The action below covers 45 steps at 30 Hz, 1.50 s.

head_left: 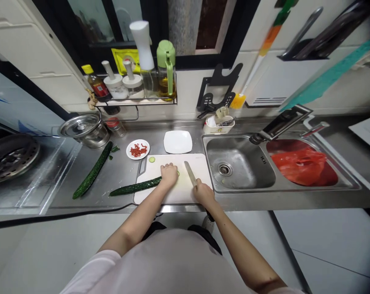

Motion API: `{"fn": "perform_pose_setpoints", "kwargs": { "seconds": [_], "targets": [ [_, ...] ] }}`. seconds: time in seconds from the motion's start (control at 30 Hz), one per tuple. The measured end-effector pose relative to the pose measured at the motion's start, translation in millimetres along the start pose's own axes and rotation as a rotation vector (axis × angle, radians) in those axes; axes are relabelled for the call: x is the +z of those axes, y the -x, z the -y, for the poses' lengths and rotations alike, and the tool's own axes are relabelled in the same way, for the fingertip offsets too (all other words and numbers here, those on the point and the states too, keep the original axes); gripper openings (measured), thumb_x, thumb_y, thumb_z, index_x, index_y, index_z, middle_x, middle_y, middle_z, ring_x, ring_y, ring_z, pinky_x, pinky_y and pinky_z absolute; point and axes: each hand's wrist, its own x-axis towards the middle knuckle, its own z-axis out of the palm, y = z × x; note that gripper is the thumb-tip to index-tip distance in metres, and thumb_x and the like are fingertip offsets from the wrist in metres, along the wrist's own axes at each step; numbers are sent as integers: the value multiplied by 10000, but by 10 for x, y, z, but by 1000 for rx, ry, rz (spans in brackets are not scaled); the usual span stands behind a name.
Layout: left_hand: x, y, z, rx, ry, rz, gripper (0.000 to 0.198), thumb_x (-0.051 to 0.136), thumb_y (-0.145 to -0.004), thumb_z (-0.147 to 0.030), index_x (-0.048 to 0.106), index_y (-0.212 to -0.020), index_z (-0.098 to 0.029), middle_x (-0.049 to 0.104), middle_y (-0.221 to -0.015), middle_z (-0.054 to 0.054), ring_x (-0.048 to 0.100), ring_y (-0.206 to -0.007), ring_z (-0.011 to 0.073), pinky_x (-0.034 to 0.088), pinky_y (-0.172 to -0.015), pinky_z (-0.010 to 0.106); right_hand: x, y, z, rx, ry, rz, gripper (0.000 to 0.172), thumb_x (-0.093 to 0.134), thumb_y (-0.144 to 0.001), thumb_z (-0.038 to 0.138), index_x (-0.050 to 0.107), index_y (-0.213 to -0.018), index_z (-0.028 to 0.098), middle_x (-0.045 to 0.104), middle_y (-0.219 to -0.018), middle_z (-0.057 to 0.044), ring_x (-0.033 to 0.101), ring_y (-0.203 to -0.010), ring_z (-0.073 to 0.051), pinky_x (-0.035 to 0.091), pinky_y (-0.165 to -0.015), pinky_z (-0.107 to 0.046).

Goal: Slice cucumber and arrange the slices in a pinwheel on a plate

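My left hand [169,174] is closed over the cut end of a dark green cucumber [137,187], which lies across the white cutting board [185,197] and sticks out past its left edge. A sliver of the pale cut face shows beside my fingers. In my right hand [203,192] is a kitchen knife [190,172], its blade pointing away from me over the board's right side, apart from the cucumber. One round cucumber slice [152,159] lies at the board's upper left corner. A second whole cucumber [93,172] rests on the counter to the left.
Behind the board stand a white plate [178,141] and a small dish [137,149] of chopped red pieces. A steel pot [86,130] is at the back left. To the right is a sink [240,163], its second basin holding a red plastic bag [301,165]. A black cable [80,212] crosses the front edge.
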Motion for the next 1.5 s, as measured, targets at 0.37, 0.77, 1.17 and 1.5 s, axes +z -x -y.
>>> {"fn": "perform_pose_setpoints", "kwargs": {
  "seconds": [0.37, 0.77, 1.17, 1.5],
  "targets": [
    [-89, -69, 13, -57, 216, 30, 136, 537, -795, -182, 657, -852, -213, 713, -868, 69, 629, -885, 224, 343, -869, 400, -1, -29, -23, -8, 5, 5, 294, 323, -913, 207, 479, -1157, 159, 682, -1012, -141, 647, -956, -254, 400, -704, -313],
    [-236, -386, 876, -600, 467, -144, 107, 610, -774, -293, 678, -847, -253, 731, -934, 35, 638, -952, 230, 379, -865, 355, -75, -29, -17, -13, -8, 28, 296, 306, -909, 206, 488, -1138, 159, 685, -1025, -142, 646, -956, -256, 380, -688, -309],
    [-18, -449, 1135, -533, 301, -204, 141, 575, -806, -274, 678, -898, -245, 717, -954, 68, 623, -972, 258, 397, -862, 374, -83, -40, -20, -16, -5, 43, 297, 311, -907, 208, 491, -1140, 171, 682, -1025, -136, 646, -957, -251, 403, -702, -313],
    [-29, -418, 1087, -548, 287, -210, 174, 575, -816, -341, 697, -862, -227, 707, -983, 94, 605, -992, 286, 410, -835, 385, -69, -65, -36, -30, 21, 45, 292, 315, -911, 203, 491, -1141, 165, 685, -1012, -143, 649, -951, -246, 396, -696, -304]
  ]
}}
